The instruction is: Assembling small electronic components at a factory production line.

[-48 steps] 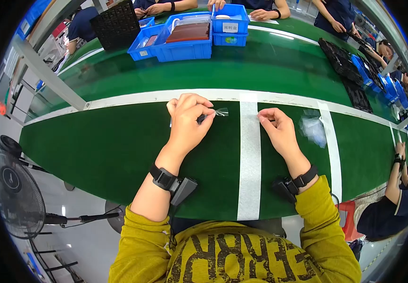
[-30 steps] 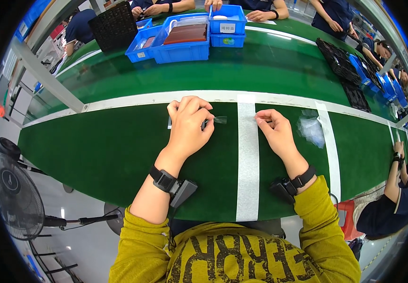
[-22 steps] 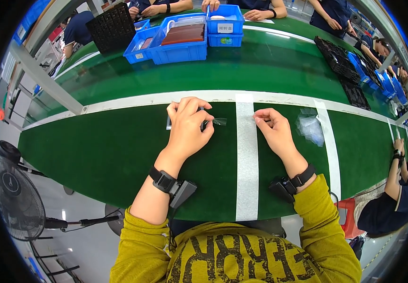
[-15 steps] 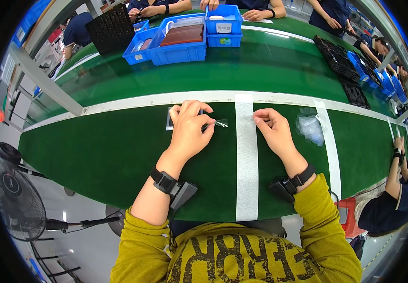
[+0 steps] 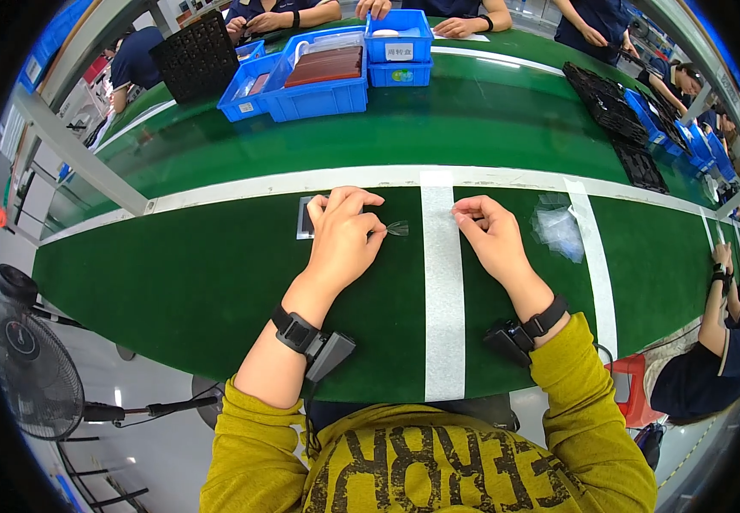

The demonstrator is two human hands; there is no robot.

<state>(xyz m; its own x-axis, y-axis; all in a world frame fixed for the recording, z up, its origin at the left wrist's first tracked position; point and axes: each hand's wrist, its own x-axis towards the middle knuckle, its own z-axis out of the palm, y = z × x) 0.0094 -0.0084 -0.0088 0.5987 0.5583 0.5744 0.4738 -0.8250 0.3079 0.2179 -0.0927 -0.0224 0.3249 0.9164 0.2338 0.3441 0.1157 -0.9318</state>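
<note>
My left hand (image 5: 343, 235) pinches a small clear plastic film (image 5: 398, 228) between thumb and fingers; the film's free end sticks out to the right. Partly under that hand lies a dark flat rectangular piece with a pale edge (image 5: 305, 224), most of it covered by my fingers. My right hand (image 5: 491, 235) is closed in a pinch above the white strip (image 5: 444, 299) that runs across the green mat (image 5: 173, 291). Anything between its fingertips is too small to make out.
A pile of clear films (image 5: 558, 229) lies right of my right hand, beside a second white strip (image 5: 590, 256). Beyond the pale rail (image 5: 276, 181) stand blue bins (image 5: 319, 101) and black trays (image 5: 605, 103). A metal post (image 5: 88, 158) rises at left. Several co-workers sit around.
The clear film in my left hand has turned slightly, and its glare has faded. Both hands hold nearly the same places; the whole view has shifted a little.
</note>
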